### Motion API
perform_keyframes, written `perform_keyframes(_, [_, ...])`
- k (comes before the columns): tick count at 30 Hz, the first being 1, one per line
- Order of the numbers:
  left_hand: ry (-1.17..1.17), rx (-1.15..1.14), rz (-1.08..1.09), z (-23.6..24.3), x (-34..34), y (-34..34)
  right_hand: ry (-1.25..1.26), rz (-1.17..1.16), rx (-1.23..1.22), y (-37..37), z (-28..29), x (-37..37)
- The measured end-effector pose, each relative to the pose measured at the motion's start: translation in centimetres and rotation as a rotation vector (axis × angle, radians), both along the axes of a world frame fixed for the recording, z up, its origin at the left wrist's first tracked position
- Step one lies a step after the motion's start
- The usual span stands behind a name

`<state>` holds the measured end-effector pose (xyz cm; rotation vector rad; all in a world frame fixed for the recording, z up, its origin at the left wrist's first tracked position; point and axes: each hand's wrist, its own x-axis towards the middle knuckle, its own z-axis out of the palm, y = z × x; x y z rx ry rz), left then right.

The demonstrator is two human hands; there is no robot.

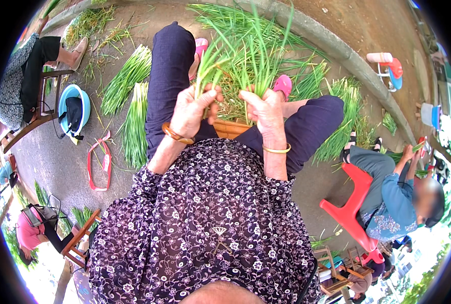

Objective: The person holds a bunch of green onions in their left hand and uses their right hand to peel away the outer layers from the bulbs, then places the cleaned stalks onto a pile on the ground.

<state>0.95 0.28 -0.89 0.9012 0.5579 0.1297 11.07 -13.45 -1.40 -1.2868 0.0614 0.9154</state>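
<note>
My left hand is closed around a small bunch of scallions, its tops pointing away from me and some leaves yellowish. My right hand pinches a second bunch of green scallions beside it, the long leaves fanning upward. The two hands are a little apart, above a pile of dry yellow-brown trimmings between my knees. Just in front of my lap, a wooden edge shows below the trimmings. The roots of both bunches are mostly hidden by my fingers.
Sorted scallion bundles lie to the left, near a red strap and a blue basin holding a black bag. Loose scallions spread ahead and right, along a concrete curb. A co-worker sits right, by a red stool.
</note>
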Motion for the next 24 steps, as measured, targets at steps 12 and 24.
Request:
perform_keyframes(12, [-0.383,-0.303,0.356,2.5,1.2,6.9,0.265,-0.332,0.693,-3.3,-2.4,2.5])
perform_keyframes(24, [-0.175,-0.245,0.223,3.0,1.0,4.4,0.240,-0.312,0.750,-3.0,-1.4,2.2])
